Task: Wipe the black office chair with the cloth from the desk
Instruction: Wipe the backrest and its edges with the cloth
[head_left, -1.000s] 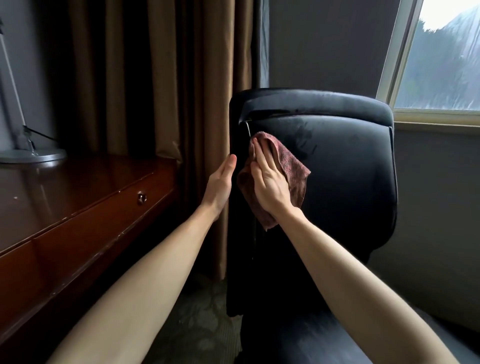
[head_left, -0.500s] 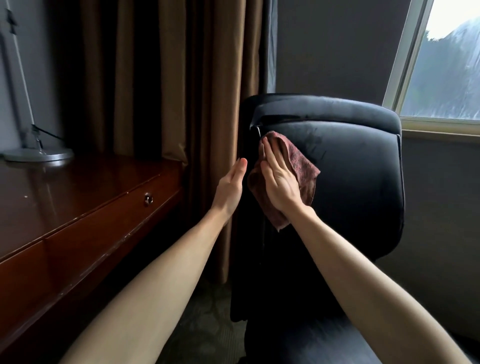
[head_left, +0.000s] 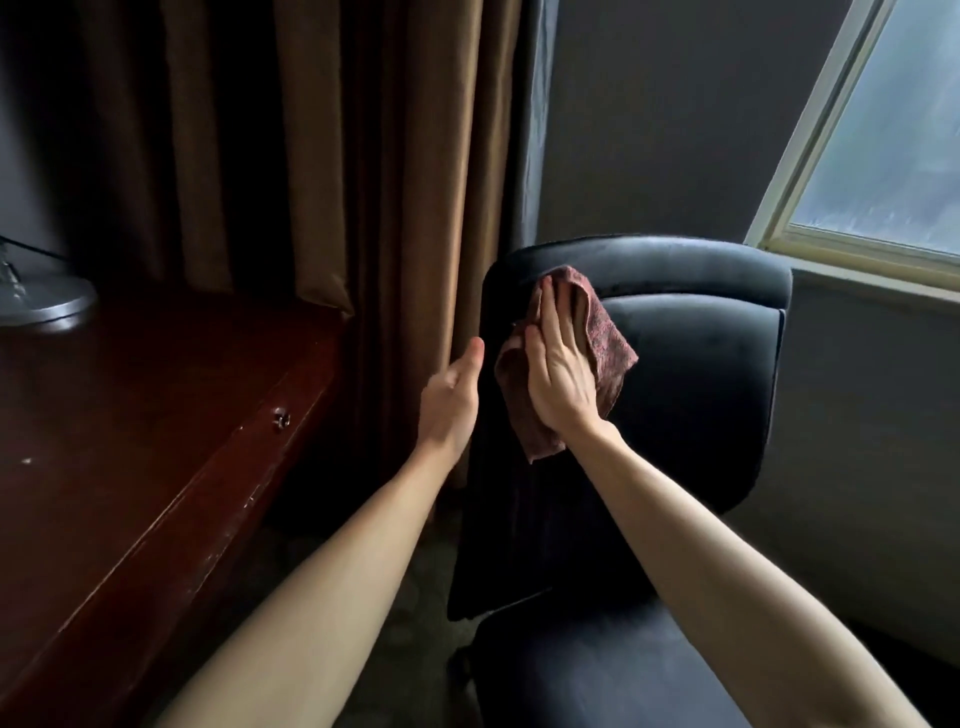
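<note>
Wiping was underway: right hand (head_left: 561, 374), fingers (head_left: 556, 317) straight, pressed the reddish cloth (head_left: 608, 343) flat on the upper left of the black office chair (head_left: 701, 389) backrest, left hand (head_left: 449, 400) open and holding nothing beside its left edge; remaining backrest and seat probably still to do.

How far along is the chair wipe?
Done: the reddish-brown cloth is off the dark wooden desk. In hand: right hand presses it flat on the upper backrest of the black padded office chair; left hand sits at the backrest's side edge, fingers hidden. Left: lower backrest and seat, judging by cloth position.
</note>
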